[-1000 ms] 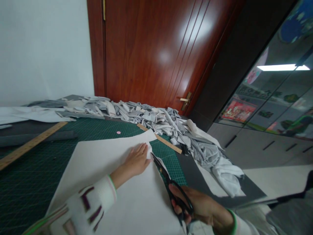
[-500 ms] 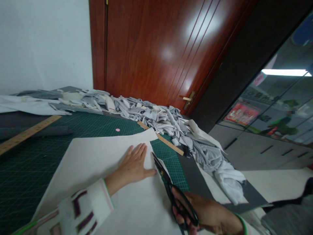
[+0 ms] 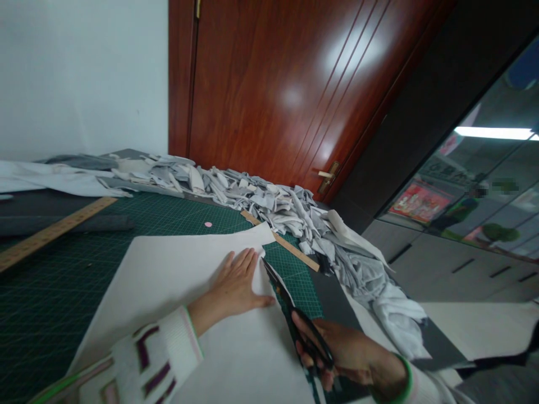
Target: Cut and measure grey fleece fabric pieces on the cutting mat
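A large white sheet (image 3: pixel 168 286) lies over the green cutting mat (image 3: pixel 29 314). My left hand (image 3: pixel 238 286) rests flat on it near its right edge, fingers spread and holding nothing. In my right hand (image 3: pixel 332 348) are black-handled scissors (image 3: pixel 283 289), with fingers through the handle loops. The blades point up and left, at the sheet's right edge close to my left fingertips. A narrow strip of the sheet's edge shows on the right side of the blades.
Grey and white fabric scraps (image 3: pixel 269 202) pile along the back and right. A wooden ruler (image 3: pixel 54 233) lies left, another strip (image 3: pixel 295 252) behind the scissors. A pink dot (image 3: pixel 208 224) sits on the mat. A door (image 3: pixel 261 84) stands behind; a grey sleeve shows lower right.
The scissor blades have closed further, and my right hand has moved slightly left and up. My left hand stays flat on the sheet. The whole view has shifted a little.
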Available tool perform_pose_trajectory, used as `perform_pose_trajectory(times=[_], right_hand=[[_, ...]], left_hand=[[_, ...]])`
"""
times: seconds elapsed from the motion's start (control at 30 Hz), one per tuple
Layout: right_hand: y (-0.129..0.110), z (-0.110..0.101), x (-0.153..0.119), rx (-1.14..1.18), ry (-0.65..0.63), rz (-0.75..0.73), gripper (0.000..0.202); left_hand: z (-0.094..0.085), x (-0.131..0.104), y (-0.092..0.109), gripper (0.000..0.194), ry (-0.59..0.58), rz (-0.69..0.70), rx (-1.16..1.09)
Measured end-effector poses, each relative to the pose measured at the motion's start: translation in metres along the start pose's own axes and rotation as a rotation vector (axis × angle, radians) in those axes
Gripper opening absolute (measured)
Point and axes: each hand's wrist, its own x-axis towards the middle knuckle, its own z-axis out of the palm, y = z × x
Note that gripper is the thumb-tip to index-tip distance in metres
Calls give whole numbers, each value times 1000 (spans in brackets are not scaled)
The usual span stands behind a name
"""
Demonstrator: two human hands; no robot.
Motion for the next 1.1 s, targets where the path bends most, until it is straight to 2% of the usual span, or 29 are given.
perform_pose_trajectory(times=[0.17, 0.37, 0.53, 0.67, 0.93, 1.1], right_hand=[[3, -2, -5, 53, -8, -9, 71], [5, 0, -9, -56, -12, -2, 77], [0, 0, -6, -86, -27, -1, 68], [-2, 0, -3, -25, -37, -16, 62], [-5, 4, -1, 15, 52, 2, 69], [-1, 7, 0, 15, 57, -24, 74]], left_hand=[[0, -1, 0, 113, 3, -2, -10], [-3, -2, 0, 104, -8, 2, -14], [-4, -1, 1, 110, -24, -4, -17], [-4, -1, 1, 116, -42, -18, -10], [-6, -1, 2, 119, -58, -34, -9], [-3, 0, 1, 121, -49, -31, -18]])
